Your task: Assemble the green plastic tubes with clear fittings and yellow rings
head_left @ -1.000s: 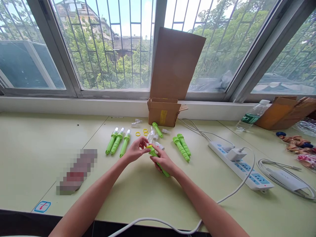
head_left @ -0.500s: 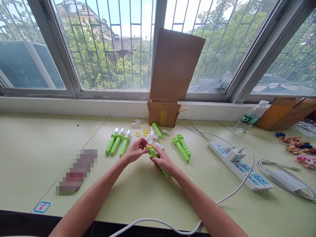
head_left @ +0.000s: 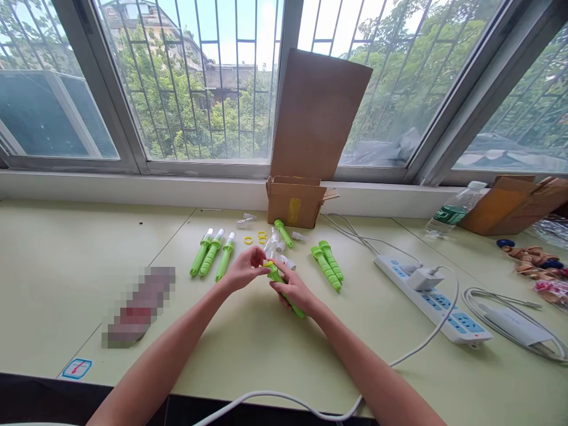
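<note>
1. Head view: pale green bench [head_left: 231,361] below barred windows, two bare forearms reaching in from the near edge
2. Right hand [head_left: 293,291]: closed around one green tube, thumb and fingers wrapped on its body
3. Left hand [head_left: 247,267]: fingers curled, thumb and fingertips at the upper end of the same tube; whether they pinch it cannot be told
4. Held green tube [head_left: 276,276]: between the two hands over the middle of the bench, tilted, upper end away from the person, a yellow rim [head_left: 268,264] showing there
5. Capped green tubes [head_left: 225,263], three: lying left of the hands, clear and white heads pointing away, two side by side, the third just beside them
6. Ribbed green tubes [head_left: 326,271], two: right of the hands, lying against each other
7. Lone green tube [head_left: 284,235]: beyond the hands, by the foot of the open cardboard box [head_left: 288,204]
8. Clear plastic pieces [head_left: 274,241]: loose cluster just beyond the fingers
9. Yellow rings [head_left: 248,241]: flat on the bench, left of that cluster
10. White power strip [head_left: 464,322]: well to the right, a white charger [head_left: 425,278] plugged in, cables trailing
11. Water bottle [head_left: 450,214]: far right, beside a second cardboard box [head_left: 501,204]
12. Pixelated item [head_left: 141,307]: left of the left forearm, details hidden
</note>
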### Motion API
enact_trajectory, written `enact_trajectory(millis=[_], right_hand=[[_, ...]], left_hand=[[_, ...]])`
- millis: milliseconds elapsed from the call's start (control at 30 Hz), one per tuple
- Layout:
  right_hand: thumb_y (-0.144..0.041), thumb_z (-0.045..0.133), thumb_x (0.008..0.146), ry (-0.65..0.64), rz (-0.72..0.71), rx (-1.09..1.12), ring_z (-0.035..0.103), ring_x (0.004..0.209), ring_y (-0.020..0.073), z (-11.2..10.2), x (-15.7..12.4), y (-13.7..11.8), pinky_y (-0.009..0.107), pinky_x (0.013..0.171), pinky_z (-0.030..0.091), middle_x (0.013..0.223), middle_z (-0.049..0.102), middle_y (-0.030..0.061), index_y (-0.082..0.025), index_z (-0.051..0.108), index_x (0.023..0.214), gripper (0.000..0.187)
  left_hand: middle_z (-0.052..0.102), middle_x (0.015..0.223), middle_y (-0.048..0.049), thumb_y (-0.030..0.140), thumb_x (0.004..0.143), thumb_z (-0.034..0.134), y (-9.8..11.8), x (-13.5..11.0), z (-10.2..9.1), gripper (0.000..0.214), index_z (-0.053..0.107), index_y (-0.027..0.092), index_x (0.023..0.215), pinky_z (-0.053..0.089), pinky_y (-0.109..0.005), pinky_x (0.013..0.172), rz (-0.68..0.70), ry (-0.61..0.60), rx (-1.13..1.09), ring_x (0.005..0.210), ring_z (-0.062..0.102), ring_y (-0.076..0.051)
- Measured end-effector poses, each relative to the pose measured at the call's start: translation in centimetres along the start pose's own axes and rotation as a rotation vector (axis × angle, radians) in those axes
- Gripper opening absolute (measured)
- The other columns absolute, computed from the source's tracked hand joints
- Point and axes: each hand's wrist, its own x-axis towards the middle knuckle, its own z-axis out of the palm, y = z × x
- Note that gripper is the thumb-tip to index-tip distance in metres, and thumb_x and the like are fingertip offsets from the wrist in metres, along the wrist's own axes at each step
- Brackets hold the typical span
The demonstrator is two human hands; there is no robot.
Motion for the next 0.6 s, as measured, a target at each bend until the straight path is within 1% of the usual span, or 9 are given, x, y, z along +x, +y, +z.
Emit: enact_trajectory(millis=[100,300,467,600], right_hand=[[-0.025,0.055,0.078,-0.001,-0.001,-0.007,0.038,0.033,0.0068,0.0,0.0,0.0,0.018,0.031,0.034,0.05,0.042,-0.0103,-0.024,0.029,0.144,0.071],[-0.026,0.055,0.078,0.042,0.009,-0.012,0.038,0.033,0.0082,-0.1,0.0,0.0,0.019,0.03,0.035,0.049,0.042,-0.01,-0.024,0.028,0.144,0.071],[-0.027,0.056,0.077,0.09,0.011,0.01,0.041,0.034,0.009,0.1,0.1,0.4,0.019,0.029,0.034,0.051,0.044,-0.0091,-0.023,0.027,0.144,0.073],[-0.028,0.056,0.077,0.123,0.024,-0.009,0.041,0.033,0.0087,0.2,0.1,0.5,0.019,0.029,0.034,0.051,0.044,-0.0089,-0.023,0.027,0.144,0.074]], left_hand=[[0.051,0.072,0.0028,0.036,0.067,0.075,0.0,0.0,-0.1,0.033,0.055,0.016,0.084,0.04,-0.022,0.058,-0.008,-0.023,0.01,0.062,0.046,-0.008],[0.058,0.078,0.001,0.032,0.072,0.072,-0.4,0.0,0.3,0.024,0.058,0.017,0.084,0.044,-0.024,0.064,0.054,0.062,0.187,0.066,0.05,-0.009],[0.06,0.074,0.0015,0.031,0.073,0.07,-0.6,0.0,0.9,0.02,0.059,0.017,0.083,0.044,-0.023,0.061,0.13,0.12,0.274,0.062,0.051,-0.009],[0.061,0.072,0.0011,0.027,0.076,0.067,-0.5,-0.1,1.4,0.013,0.06,0.018,0.081,0.045,-0.023,0.06,0.187,0.139,0.31,0.062,0.053,-0.01]])
